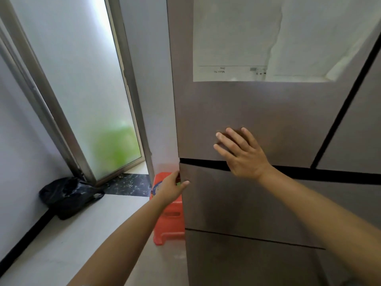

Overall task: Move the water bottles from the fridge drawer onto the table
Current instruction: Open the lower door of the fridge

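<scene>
A tall brown-grey fridge [268, 112] fills the right half of the view, all its fronts closed. My left hand [171, 187] grips the left edge of the middle drawer front [237, 205], fingers curled round the side and thumb on the face. My right hand [241, 153] lies flat with straight fingers on the upper door, just above the dark gap over the drawer. No water bottles and no table are in view.
A white sheet of paper [237, 42] sticks on the upper door. An orange plastic stool [168, 219] stands on the floor beside the fridge's left side. A black bag [68, 196] lies against the left wall below a frosted glass door [82, 89].
</scene>
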Action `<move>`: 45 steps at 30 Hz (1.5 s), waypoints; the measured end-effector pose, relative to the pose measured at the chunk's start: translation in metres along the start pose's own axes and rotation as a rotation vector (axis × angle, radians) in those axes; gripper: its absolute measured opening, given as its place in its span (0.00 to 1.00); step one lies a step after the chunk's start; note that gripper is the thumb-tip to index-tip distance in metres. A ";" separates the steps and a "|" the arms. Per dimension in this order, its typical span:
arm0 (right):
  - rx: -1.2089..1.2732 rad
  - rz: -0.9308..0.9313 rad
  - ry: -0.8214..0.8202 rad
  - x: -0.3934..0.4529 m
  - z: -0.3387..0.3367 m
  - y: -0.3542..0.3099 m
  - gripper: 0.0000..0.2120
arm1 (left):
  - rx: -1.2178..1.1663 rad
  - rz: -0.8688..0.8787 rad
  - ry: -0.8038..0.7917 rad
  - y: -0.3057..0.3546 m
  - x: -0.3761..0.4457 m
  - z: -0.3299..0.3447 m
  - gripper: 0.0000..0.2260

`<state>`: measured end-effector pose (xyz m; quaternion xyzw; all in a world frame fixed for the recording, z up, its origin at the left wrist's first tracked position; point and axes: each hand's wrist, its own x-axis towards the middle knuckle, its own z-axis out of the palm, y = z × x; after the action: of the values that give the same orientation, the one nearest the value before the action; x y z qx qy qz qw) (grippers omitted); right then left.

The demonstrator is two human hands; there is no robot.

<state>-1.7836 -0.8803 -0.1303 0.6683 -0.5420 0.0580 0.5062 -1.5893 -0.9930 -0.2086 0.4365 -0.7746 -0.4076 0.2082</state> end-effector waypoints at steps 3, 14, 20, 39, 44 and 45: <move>0.000 -0.024 -0.006 -0.001 0.001 0.002 0.20 | -0.041 0.000 -0.047 -0.001 0.002 -0.002 0.17; 0.533 0.201 -0.439 -0.019 -0.081 -0.038 0.13 | 0.093 0.106 -0.005 -0.003 -0.138 0.000 0.17; 0.727 0.656 -0.400 -0.070 -0.181 -0.101 0.14 | 0.357 0.312 -0.051 -0.015 -0.255 -0.029 0.20; 0.130 1.291 -0.937 -0.324 -0.500 -0.051 0.16 | 0.478 1.125 -0.471 0.223 -0.369 0.218 0.20; -0.046 1.452 -0.923 -0.395 -0.513 -0.003 0.16 | 0.520 1.281 -0.516 0.300 -0.393 0.321 0.21; -0.062 1.472 -0.906 -0.409 -0.512 0.009 0.17 | 0.550 1.311 -0.517 0.315 -0.395 0.339 0.21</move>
<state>-1.7152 -0.2280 -0.1347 0.0919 -0.9878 0.0844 0.0931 -1.7687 -0.4164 -0.1363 -0.1866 -0.9735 -0.0819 0.1034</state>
